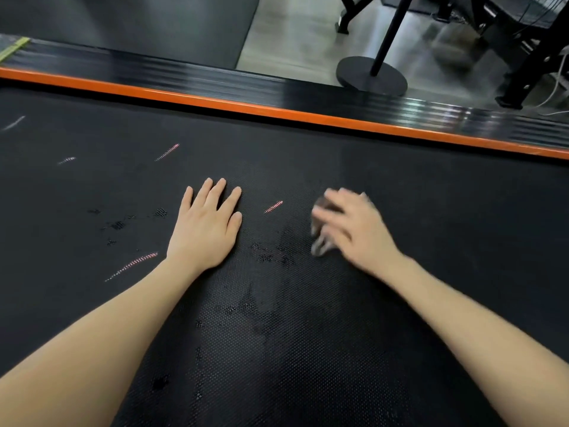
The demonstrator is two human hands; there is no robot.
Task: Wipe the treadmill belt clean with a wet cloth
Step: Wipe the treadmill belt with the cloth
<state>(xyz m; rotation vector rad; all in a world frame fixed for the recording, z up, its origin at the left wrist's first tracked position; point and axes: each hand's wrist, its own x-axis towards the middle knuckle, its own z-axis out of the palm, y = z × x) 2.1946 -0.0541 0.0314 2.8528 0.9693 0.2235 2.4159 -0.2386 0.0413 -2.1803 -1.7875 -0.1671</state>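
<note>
The black textured treadmill belt fills most of the head view. It carries several pink and white streaks, one between my hands, and dark wet patches. My left hand lies flat on the belt, fingers straight and together. My right hand is blurred by motion and presses a small grey cloth onto the belt; the cloth shows only at the hand's left edge, the rest is hidden under the palm.
An orange strip and a black ribbed side rail border the belt's far side. Beyond the rail are a grey floor, a black pole on a round base, and black equipment frames with cables.
</note>
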